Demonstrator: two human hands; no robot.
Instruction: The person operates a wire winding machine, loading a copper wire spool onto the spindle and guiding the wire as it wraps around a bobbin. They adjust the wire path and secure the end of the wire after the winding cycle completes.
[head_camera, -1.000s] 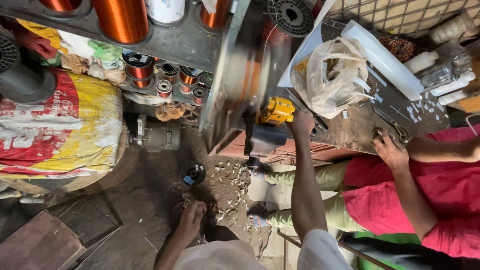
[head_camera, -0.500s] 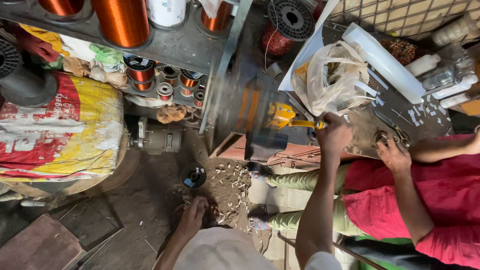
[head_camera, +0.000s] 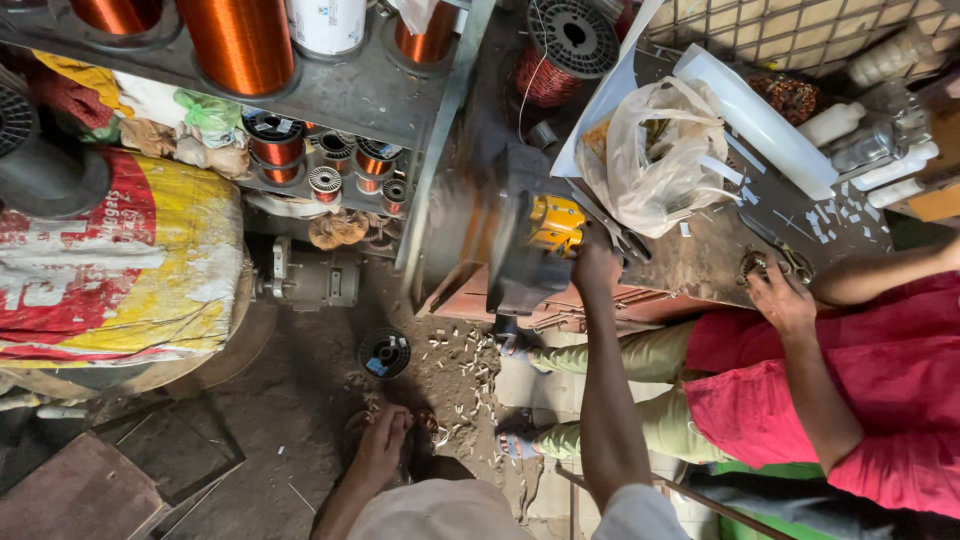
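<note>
The right hand (head_camera: 597, 268) is reaching up to the bench edge and closing around what seems to be the yellow handle (head_camera: 556, 222) of a grey bench machine (head_camera: 520, 250), though the fingers are partly hidden. Just right of that grip a plastic bag (head_camera: 655, 150) is lying on the workbench (head_camera: 700, 255). The left hand (head_camera: 383, 442) is resting low on the dirt floor (head_camera: 320, 390), fingers loosely spread, grasping nothing, near a small wire spool (head_camera: 384, 352). Further right, a co-worker's hand (head_camera: 780, 298) is pressing on the bench.
</note>
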